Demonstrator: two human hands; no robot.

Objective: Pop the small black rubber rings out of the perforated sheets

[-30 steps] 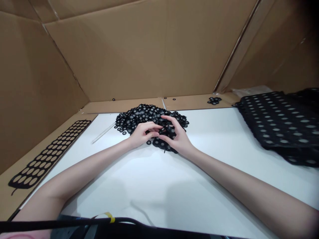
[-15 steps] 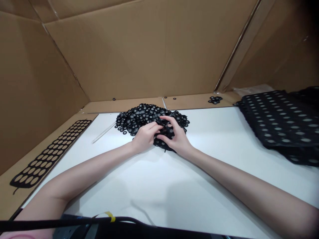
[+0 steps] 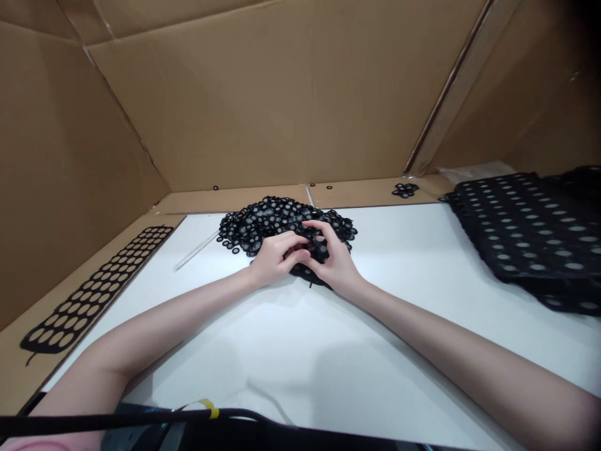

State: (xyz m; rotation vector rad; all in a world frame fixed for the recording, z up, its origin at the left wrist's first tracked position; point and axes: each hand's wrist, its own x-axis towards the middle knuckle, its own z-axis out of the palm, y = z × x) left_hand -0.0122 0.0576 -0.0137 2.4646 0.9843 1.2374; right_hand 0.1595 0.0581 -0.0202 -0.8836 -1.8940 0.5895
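At the near edge of a heap of small black rings (image 3: 267, 219), both hands work on a black perforated sheet (image 3: 313, 275) with pale round spots. My left hand (image 3: 275, 258) has its fingers curled in over the sheet, thumb stretched toward the right thumb. Whatever lies between its fingertips is too small to make out. Curved around part of the sheet is my right hand (image 3: 339, 266), with its forefinger and thumb apart and other fingers bent down onto the black material. The two thumb tips meet or nearly meet.
On the left cardboard strip lies a flat black sheet (image 3: 96, 288) with round holes. A clear thin stick (image 3: 195, 250) rests beside the heap. Stacked black dotted sheets (image 3: 530, 225) stand at right. Several loose rings (image 3: 405, 190) lie at the back, before cardboard walls (image 3: 282, 94).
My left thumb has come out toward the right thumb, and the left fingers have shifted slightly. My right hand stays almost in place on the sheet.
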